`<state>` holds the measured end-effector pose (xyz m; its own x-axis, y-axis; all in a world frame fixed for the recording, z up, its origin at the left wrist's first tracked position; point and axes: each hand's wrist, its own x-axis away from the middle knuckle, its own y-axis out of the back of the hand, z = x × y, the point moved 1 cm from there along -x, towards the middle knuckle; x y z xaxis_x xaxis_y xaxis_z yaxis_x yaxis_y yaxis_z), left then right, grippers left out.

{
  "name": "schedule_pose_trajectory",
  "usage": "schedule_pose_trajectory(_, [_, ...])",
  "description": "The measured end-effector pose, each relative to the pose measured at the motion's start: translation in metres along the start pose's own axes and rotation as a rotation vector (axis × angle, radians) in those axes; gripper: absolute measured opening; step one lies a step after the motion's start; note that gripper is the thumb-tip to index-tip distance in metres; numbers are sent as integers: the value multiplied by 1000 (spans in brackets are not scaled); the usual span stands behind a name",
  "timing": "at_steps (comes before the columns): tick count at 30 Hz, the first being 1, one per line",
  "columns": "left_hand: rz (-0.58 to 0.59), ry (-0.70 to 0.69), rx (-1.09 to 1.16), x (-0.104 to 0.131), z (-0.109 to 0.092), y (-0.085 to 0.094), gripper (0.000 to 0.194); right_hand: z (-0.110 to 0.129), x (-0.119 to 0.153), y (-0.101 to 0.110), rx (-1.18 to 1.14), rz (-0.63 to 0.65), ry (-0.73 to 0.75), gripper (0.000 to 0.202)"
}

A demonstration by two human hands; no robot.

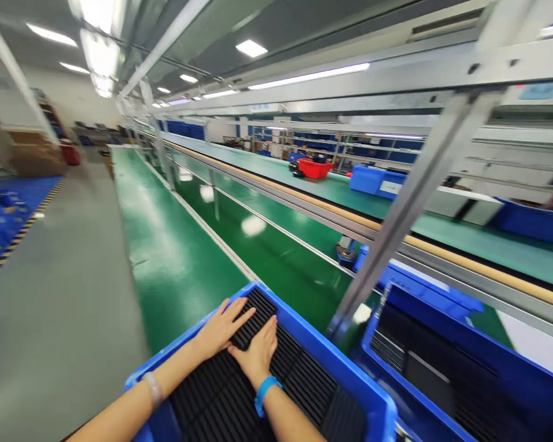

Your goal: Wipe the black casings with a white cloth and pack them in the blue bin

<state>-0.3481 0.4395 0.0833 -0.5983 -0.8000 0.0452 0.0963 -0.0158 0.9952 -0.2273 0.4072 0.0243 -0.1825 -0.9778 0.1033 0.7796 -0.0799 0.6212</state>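
A blue plastic bin (350, 377) at the bottom centre is packed with black ribbed parts (221, 399) standing in rows. My left hand (221, 328) lies flat on the tops of these parts near the bin's far corner, fingers spread. My right hand (258, 353), with a blue band on its wrist, presses flat on the same parts just beside it, touching the left hand. Neither hand grips anything.
A second blue bin (511, 374) of black parts stands to the right, behind a slanted metal post (396, 227). A long green workbench (175, 258) and conveyor (350, 196) stretch away, carrying a red bin (314, 168) and blue bins (373, 179). Grey floor aisle (59, 288) lies left.
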Motion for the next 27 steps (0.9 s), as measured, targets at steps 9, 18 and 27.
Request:
schedule_pose_trajectory(9, [-322, 65, -49, 18, -35, 24, 71, -42, 84, 160, -279, 103, 130, 80])
schedule_pose_trajectory(18, [205, 223, 1801, 68, -273, 32, 60, -209, 181, 326, -5, -17, 179, 119])
schedule_pose_trajectory(27, [280, 277, 2186, 34, -352, -42, 38, -247, 187, 318, 424, 49, 503, 115])
